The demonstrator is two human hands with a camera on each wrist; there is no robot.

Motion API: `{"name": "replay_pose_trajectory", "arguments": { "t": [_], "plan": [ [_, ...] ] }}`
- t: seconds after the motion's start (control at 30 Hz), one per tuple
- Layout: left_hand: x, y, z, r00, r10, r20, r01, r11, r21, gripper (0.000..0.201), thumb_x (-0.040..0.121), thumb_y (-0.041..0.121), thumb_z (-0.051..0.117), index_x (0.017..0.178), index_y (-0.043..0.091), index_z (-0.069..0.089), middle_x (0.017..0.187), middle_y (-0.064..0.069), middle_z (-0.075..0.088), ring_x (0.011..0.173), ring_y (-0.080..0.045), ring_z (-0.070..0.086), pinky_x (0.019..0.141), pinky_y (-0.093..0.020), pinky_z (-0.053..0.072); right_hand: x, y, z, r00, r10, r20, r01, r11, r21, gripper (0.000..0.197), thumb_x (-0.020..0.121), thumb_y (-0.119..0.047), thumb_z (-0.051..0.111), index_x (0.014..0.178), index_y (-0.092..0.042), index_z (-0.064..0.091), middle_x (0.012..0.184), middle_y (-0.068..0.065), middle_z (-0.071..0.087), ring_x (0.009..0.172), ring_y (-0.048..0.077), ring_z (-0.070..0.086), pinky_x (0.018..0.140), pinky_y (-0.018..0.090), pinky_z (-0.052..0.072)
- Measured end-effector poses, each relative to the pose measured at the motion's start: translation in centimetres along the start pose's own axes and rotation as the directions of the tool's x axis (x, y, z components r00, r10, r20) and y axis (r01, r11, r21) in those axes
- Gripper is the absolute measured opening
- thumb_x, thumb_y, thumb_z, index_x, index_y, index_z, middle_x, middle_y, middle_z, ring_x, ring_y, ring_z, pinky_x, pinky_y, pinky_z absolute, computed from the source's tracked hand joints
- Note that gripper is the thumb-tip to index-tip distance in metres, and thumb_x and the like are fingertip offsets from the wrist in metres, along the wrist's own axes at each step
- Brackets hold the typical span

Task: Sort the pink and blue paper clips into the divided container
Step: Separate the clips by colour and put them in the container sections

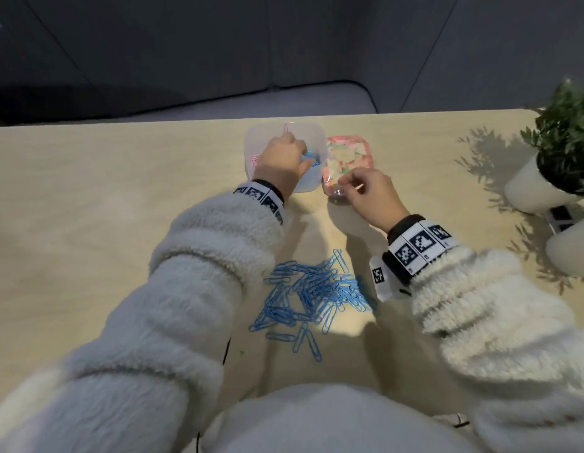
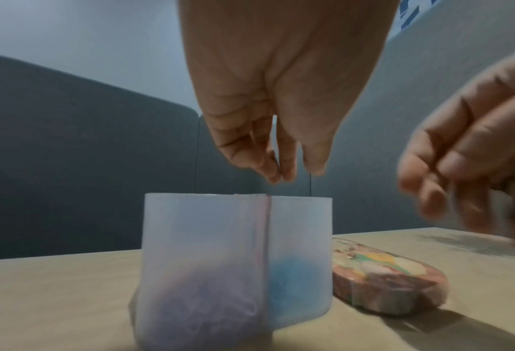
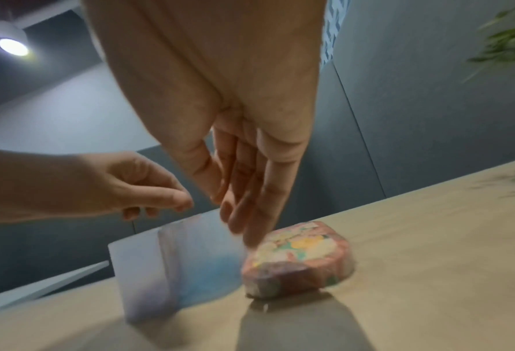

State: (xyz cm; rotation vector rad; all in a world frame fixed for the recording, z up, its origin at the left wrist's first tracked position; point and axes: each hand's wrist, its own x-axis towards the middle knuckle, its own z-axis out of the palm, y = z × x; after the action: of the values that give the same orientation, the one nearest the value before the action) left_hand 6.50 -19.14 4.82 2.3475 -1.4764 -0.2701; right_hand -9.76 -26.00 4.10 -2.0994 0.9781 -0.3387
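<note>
A translucent divided container point(image 1: 251, 142) point(image 2: 205, 225) point(image 3: 139, 261) stands at the far middle of the table. Its left compartment holds pink paper clips point(image 2: 205, 296), its right compartment blue ones point(image 2: 295, 280). My left hand point(image 1: 302, 156) point(image 2: 292, 175) hovers just above the rim, fingers hanging loosely down, nothing visibly held. A loose pile of blue paper clips point(image 1: 310, 289) lies near me between my arms. My right hand point(image 1: 346, 184) point(image 3: 241, 232) is over the pink patterned lid point(image 1: 349, 152) point(image 3: 304, 249) beside the container, fingers nearly straight and pointing down at it.
Two white pots point(image 1: 539, 188) point(image 1: 571, 250) with a green plant stand at the table's right edge. The table's far edge runs just behind the container, with a grey seat beyond it.
</note>
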Motion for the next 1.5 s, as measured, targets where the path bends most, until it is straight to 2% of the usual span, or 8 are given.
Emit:
{"name": "replay_pose_trajectory", "arguments": {
  "t": [0.07, 0.13, 0.2, 0.3, 0.67, 0.87, 1.13, 1.5],
  "plan": [
    [-2.8, -0.9, 0.6, 0.996, 0.065, -0.066, -0.07, 0.994, -0.084, 0.019, 0.087, 0.016, 0.052, 0.093, 0.002, 0.064, 0.104, -0.021, 0.062, 0.092, -0.036, 0.059, 0.08, -0.04, 0.044, -2.1, 1.5, 0.2, 0.975, 0.08, 0.21, -0.057, 0.992, -0.111, 0.004, 0.082, -0.016, 0.064, 0.086, -0.018, 0.062, 0.079, -0.002, 0.061, 0.06, 0.012, 0.051, 0.051, 0.01, 0.042],
    [-6.3, -1.9, 1.6, 0.994, 0.077, 0.08, -0.07, 0.994, -0.084, 0.016, 0.087, 0.018, 0.055, 0.09, 0.006, 0.065, 0.097, -0.016, 0.063, 0.087, -0.033, 0.06, 0.077, -0.038, 0.045, -4.1, 3.1, 0.6, 0.901, 0.169, 0.399, -0.037, 0.947, -0.318, 0.046, 0.072, -0.035, 0.075, 0.11, -0.017, 0.058, 0.1, 0.005, 0.061, 0.077, 0.02, 0.057, 0.067, 0.021, 0.05],
    [-9.3, -2.9, 2.6, 0.955, 0.044, 0.292, -0.03, 0.998, -0.053, 0.025, 0.085, 0.027, 0.061, 0.1, 0.007, 0.065, 0.103, -0.015, 0.062, 0.096, -0.031, 0.058, 0.084, -0.038, 0.045, -6.0, 4.1, 1.2, 0.859, 0.212, 0.465, 0.048, 0.872, -0.486, 0.078, 0.06, -0.049, 0.08, 0.124, -0.017, 0.047, 0.118, 0.008, 0.05, 0.102, 0.026, 0.054, 0.086, 0.038, 0.049],
    [-12.5, -4.0, 3.9, 0.905, 0.02, 0.425, 0.004, 0.999, -0.054, 0.047, 0.073, 0.041, 0.073, 0.105, 0.009, 0.062, 0.106, -0.015, 0.056, 0.099, -0.031, 0.053, 0.09, -0.04, 0.044, -8.1, 4.4, 2.4, 0.872, 0.184, 0.453, 0.093, 0.847, -0.523, 0.088, 0.052, -0.056, 0.081, 0.121, -0.015, 0.044, 0.119, 0.008, 0.04, 0.112, 0.028, 0.043, 0.084, 0.042, 0.048],
    [-14.6, -1.6, 6.4, 0.925, 0.031, 0.379, -0.028, 1.0, -0.013, 0.018, 0.086, 0.01, 0.056, 0.102, 0.003, 0.058, 0.108, -0.016, 0.055, 0.101, -0.033, 0.051, 0.084, -0.039, 0.041, -8.5, 2.0, 6.5, 0.881, -0.076, 0.466, 0.309, 0.839, -0.448, 0.029, 0.086, -0.016, 0.056, 0.114, -0.012, 0.058, 0.113, 0.01, 0.051, 0.108, 0.029, 0.047, 0.084, 0.04, 0.045],
    [-14.4, -1.4, 6.3, 0.93, 0.03, 0.367, -0.038, 0.999, 0.015, 0.019, 0.09, 0.011, 0.05, 0.106, 0.002, 0.055, 0.109, -0.017, 0.057, 0.103, -0.032, 0.05, 0.083, -0.035, 0.036, -8.0, 2.0, 6.4, 0.865, -0.092, 0.492, 0.346, 0.821, -0.455, 0.025, 0.09, -0.008, 0.048, 0.111, -0.008, 0.061, 0.109, 0.014, 0.057, 0.104, 0.031, 0.051, 0.086, 0.04, 0.042],
    [-14.0, -1.8, 5.8, 0.93, -0.037, 0.365, 0.061, 0.997, -0.054, 0.021, 0.087, 0.007, 0.053, 0.106, 0.003, 0.059, 0.109, -0.018, 0.057, 0.104, -0.033, 0.052, 0.082, -0.031, 0.034, -6.1, 2.5, 4.4, 0.904, -0.052, 0.424, 0.192, 0.936, -0.294, 0.019, 0.078, -0.003, 0.058, 0.096, -0.005, 0.065, 0.096, 0.014, 0.065, 0.092, 0.029, 0.057, 0.076, 0.031, 0.039],
    [-13.4, -2.6, 4.6, 0.942, -0.048, 0.333, 0.103, 0.984, -0.149, 0.018, 0.084, 0.011, 0.06, 0.101, 0.008, 0.064, 0.105, -0.011, 0.068, 0.099, -0.028, 0.061, 0.078, -0.026, 0.041, 2.8, -2.1, -0.1, 0.954, 0.03, 0.299, -0.05, 0.997, 0.06, 0.019, 0.08, 0.0, 0.067, 0.07, -0.014, 0.057, 0.061, -0.003, 0.048, 0.046, -0.002, 0.045, 0.053, 0.012, 0.041]
  ]
}}
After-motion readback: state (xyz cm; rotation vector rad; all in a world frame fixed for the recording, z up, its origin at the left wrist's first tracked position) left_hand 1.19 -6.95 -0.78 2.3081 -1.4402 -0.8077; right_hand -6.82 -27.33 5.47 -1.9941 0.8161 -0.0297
